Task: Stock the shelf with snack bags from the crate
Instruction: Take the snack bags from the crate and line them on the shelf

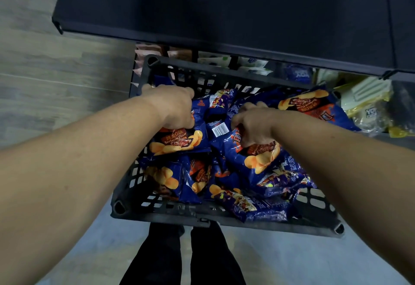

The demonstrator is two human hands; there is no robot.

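A: Where are the snack bags (224, 161)?

B: They lie in a loose heap inside the black crate (157, 211). They are dark blue, with pictures of yellow chips and an orange label. Some show the front, and one in the middle shows a white barcode.

A: What do the hands do?

B: Both hands are down in the crate. The left hand (173, 105) lies on a bag (179, 142) at the left side, the one with "Barbecue Flavor" on it. Its fingers are curled down over the top edge of this bag and seem to grip it, but the fingertips are hidden under the hand. The right hand (254, 125) is near the middle, on another bag (258, 156). Its fingers are bent and pressed into the bag's upper part, gripping the foil.

A: And the crate, where does it stand?

B: In front of the person's legs (186, 260), which are in dark trousers, above a grey floor (280, 262). Just behind the crate is a dark shelf (224, 11). Under this board, a lower level holds other packets (363, 98), white, yellow and blue ones. To the left is a wall (45, 71) that looks like grey wood.
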